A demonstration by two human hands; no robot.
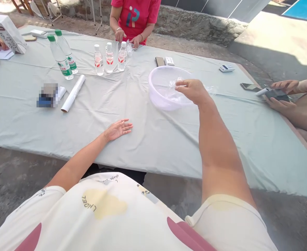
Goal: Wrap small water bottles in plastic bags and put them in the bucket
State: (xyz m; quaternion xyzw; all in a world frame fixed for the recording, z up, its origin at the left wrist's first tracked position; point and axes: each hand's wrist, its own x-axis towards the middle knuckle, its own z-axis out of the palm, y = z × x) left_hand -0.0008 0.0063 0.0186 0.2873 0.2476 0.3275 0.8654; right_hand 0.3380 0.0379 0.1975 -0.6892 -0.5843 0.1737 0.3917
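My right hand (191,91) reaches over a pale purple plastic basin (157,99), its fingers closed on a crumpled piece of clear plastic film (172,83). More of the clear film seems to lie in the basin and past its right side, though its exact edges are hard to make out. On the cloth-covered table, my left hand (118,130) rests on its side with fingers stretched out and nothing in them. A white roll (73,93) lies farther off to the left of that hand.
Two tall green-capped bottles (61,59) and three small white-capped bottles (109,58) stand beyond the roll. Behind the basin are a phone (159,61) and a small white device (169,61). Other people's hands (282,94) are at the table's far, left and right sides.
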